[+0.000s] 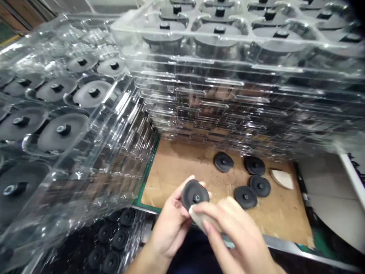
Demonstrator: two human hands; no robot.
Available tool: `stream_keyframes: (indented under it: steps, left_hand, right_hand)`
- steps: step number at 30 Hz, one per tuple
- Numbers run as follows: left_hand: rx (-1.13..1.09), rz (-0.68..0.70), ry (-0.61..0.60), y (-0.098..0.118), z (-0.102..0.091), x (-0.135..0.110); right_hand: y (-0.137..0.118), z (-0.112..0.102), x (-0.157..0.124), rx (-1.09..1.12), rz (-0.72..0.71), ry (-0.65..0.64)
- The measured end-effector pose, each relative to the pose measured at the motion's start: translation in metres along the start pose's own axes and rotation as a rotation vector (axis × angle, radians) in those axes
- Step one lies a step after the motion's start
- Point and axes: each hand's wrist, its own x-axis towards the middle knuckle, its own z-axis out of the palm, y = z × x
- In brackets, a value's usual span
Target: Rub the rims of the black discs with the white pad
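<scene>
A black round disc with a raised metal-centred hub (188, 193) is held by its edge in my left hand (171, 224), its hub side facing up. My right hand (239, 232) pinches a pale, flat pad (203, 218) between thumb and fingers. The pad's tip touches or nearly touches the disc's lower edge, close to the hub; exact contact is unclear. Similar black discs (259, 186) lie on a sheet of brown cardboard (176, 160) beyond my right hand. Beside them rests a pale wedge-shaped piece (282, 179).
Tall stacks of clear plastic trays (228, 72) stand behind the cardboard, with grey-black discs in the top pockets. Another tray stack (114, 160) rises on the left. Lower left, more black discs (119, 239) sit in a tray. A pale bin-like surface (327, 186) borders the right.
</scene>
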Motion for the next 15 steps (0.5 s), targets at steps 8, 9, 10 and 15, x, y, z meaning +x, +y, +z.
stream_keyframes:
  steps: [8, 9, 10, 15]
  left_hand:
    - [0.051, -0.046, -0.007, 0.003, 0.010, -0.004]
    - [0.056, -0.045, -0.016, 0.002, 0.011, -0.003]
    - [0.071, -0.045, -0.039, 0.001, 0.012, -0.003]
    - [0.118, -0.051, -0.105, -0.001, 0.009, 0.000]
  right_hand:
    - [0.002, -0.004, -0.007, 0.061, -0.069, 0.055]
    - [0.002, -0.004, -0.007, 0.057, -0.049, 0.066]
    - [0.003, -0.004, -0.006, 0.037, -0.021, 0.092]
    - [0.006, -0.015, -0.009, 0.028, -0.039, 0.112]
